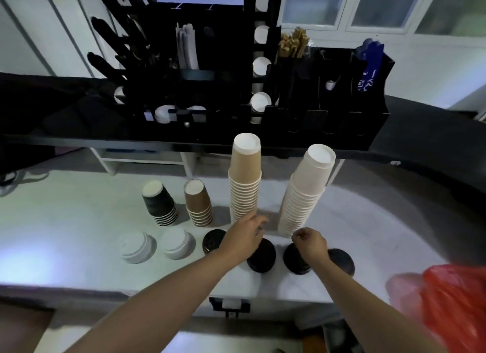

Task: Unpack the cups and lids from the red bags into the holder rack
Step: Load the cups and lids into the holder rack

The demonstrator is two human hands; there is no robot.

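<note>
Head view showed both hands low in the centre of the frame. The left hand (247, 234) reached to the base of the tall tan cup stack (245, 179), fingers loosely curved beside it; whether they gripped it was unclear. The right hand (310, 243) hovered, fingers curled, by the foot of the white cup stack (306, 192), apparently holding nothing. Unpacking looked mostly done; next, a stack needs lifting into the black holder rack (236, 89) at upper centre. The red bag (457, 305) was cut off at lower right. Black lids (261, 258) sat partly hidden beneath the wrists on the surface (79, 221).
</note>
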